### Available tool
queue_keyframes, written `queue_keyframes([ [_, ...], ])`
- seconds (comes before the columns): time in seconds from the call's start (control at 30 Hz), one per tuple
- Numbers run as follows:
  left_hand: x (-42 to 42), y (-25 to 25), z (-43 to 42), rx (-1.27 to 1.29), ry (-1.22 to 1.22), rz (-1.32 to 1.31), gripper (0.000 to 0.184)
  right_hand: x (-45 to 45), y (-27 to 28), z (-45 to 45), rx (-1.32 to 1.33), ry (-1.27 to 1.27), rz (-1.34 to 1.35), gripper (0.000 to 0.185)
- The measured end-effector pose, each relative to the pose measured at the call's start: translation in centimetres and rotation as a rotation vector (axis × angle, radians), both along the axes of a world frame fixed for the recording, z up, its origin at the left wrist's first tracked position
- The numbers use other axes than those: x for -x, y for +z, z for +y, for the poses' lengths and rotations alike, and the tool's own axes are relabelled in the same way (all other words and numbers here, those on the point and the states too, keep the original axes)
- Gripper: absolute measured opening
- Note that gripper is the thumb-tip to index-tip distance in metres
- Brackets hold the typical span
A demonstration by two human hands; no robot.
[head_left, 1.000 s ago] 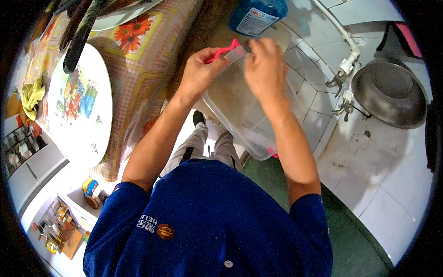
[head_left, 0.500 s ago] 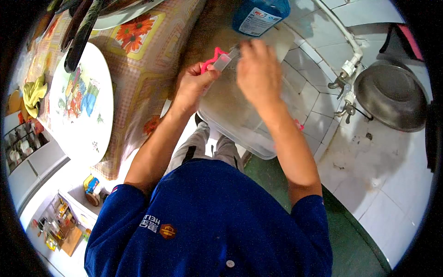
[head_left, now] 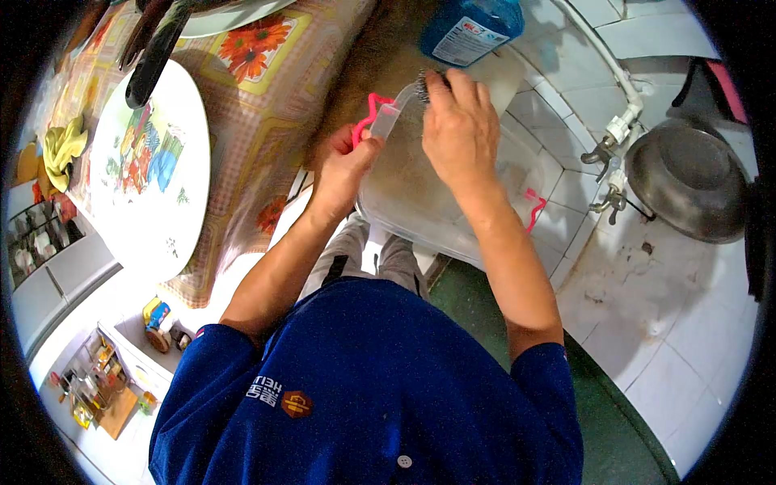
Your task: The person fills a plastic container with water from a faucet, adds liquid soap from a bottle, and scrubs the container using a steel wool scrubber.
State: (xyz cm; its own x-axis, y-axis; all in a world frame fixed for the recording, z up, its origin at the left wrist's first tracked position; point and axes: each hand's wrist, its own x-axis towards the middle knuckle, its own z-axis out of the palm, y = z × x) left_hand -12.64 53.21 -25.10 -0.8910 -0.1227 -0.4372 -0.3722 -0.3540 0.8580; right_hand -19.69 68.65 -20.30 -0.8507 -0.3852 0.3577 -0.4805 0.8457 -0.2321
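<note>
A large clear plastic box (head_left: 420, 226) is held tilted in front of my legs, its inside turned up toward me. My left hand (head_left: 343, 170) is closed around the rim at a pink handle (head_left: 372, 120). My right hand (head_left: 462, 129) has its fingers curled over a dark steel wool scrubber (head_left: 422, 86), against or just by the box's upper rim; whether it touches is hard to tell. The scrubber is mostly hidden by the fingers. A second pink handle (head_left: 535, 212) shows on the box's right side.
Behind the box stands a bottle of blue liquid (head_left: 470, 32). A wok (head_left: 687, 182) leans at the right, beside taps (head_left: 602, 153) on a white pipe. To the left, a checked tablecloth (head_left: 250, 113) carries a large white patterned plate (head_left: 149, 186) and dark-handled utensils (head_left: 153, 69).
My right hand, blurred before, is now sharp, and the scrubber shows beyond its fingers. The box has shifted slightly, with more of its right handle visible. My left hand keeps its grip.
</note>
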Motion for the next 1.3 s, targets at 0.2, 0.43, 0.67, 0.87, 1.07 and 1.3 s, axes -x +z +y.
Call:
queue_keyframes([
  [0.2, -0.3, -1.4, -0.2, 0.022, 0.007, 0.098, 0.018, -1.3, 0.4, -1.5, -0.097, 0.145, -0.03, 0.038],
  [0.43, -0.7, -1.4, 0.0, 0.185, -0.035, 0.062, 0.023, -1.4, 0.3, -1.8, -0.138, -0.031, -0.023, 0.04],
  [0.67, -1.0, -1.3, 0.5, 0.22, 0.009, 0.09, 0.023, -0.8, 0.0, 0.3, -0.133, -0.105, -0.026, 0.04],
  [0.87, -1.3, -0.9, 0.2, 0.183, 0.023, 0.085, 0.021, -2.9, 0.0, -1.1, -0.019, 0.126, -0.075, 0.042],
  [1.07, -1.3, 0.6, 0.6, 0.192, 0.107, -0.007, 0.021, -4.1, -3.2, 4.8, -0.205, 0.147, -0.339, 0.037],
  [1.3, -2.2, 0.3, 1.1, 0.18, 0.153, -0.007, 0.022, -3.3, -14.1, 2.4, -0.776, 0.153, -0.417, 0.033],
])
